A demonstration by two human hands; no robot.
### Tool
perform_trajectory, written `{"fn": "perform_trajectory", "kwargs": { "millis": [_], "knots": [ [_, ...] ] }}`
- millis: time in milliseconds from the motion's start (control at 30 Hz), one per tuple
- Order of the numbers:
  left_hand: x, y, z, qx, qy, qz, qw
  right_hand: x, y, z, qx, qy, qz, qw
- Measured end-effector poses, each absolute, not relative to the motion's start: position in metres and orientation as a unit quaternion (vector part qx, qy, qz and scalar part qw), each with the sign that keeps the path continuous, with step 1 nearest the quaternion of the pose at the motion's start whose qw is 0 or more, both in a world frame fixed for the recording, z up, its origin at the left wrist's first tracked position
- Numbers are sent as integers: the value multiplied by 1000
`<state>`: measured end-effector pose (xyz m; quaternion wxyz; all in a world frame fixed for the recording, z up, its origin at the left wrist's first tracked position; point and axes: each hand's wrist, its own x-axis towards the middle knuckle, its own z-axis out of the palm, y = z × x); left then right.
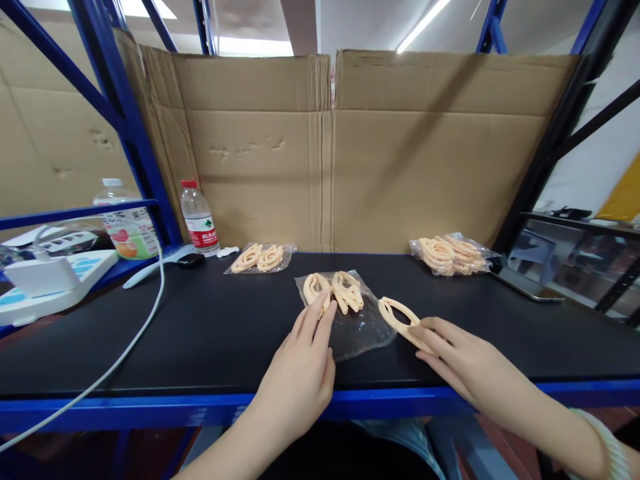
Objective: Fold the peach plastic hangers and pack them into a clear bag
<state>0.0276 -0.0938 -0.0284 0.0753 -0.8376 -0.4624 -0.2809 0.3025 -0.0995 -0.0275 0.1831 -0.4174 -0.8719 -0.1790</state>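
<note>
A clear plastic bag (361, 328) lies on the black shelf top (200, 327) in front of me, with a few peach-coloured loop-shaped clips (345, 291) in its far end. My left hand (300, 370) rests flat with its fingers stretched out, the fingertips pressing the bag's left edge beside one clip (316, 287). My right hand (453, 353) is closed on a single loose peach clip (397, 316), which sticks out to the left, just right of the bag.
A second bagged set of clips (260, 258) lies at the back centre and a fuller bag (453, 255) at the back right. A water bottle (199, 219), white power strip (50, 283) and white cable (135, 333) occupy the left. Cardboard (380, 153) walls the back.
</note>
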Motion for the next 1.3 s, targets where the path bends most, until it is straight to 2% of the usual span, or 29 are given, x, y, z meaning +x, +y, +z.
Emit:
{"fn": "perform_trajectory", "kwargs": {
  "millis": [233, 400, 567, 733, 933, 1167, 1233, 1300],
  "knots": [
    [27, -93, -30, -840, -452, -290, 73, 316, -130, -43, -311, -895, -254, 193],
    [26, -92, -31, -841, -447, -295, 81, 331, -152, -45, -251, -892, -275, 256],
    [26, -92, -31, -840, -449, -293, 85, 325, -162, -17, -266, -861, -293, 320],
    [25, -91, -33, -841, -446, -297, 79, 270, -132, 12, -117, -891, -342, 276],
    [26, -90, -33, -840, -438, -312, 78, 205, -60, 8, -131, -847, -460, 230],
    [26, -90, -33, -842, -448, -289, 84, 177, -25, -14, -329, -859, -382, 93],
    [27, -91, -32, -842, -450, -287, 77, 184, -32, -10, -346, -863, -353, 99],
    [26, -92, -29, -843, -446, -293, 59, 199, -43, 0, -330, -880, -312, 139]
  ]
}}
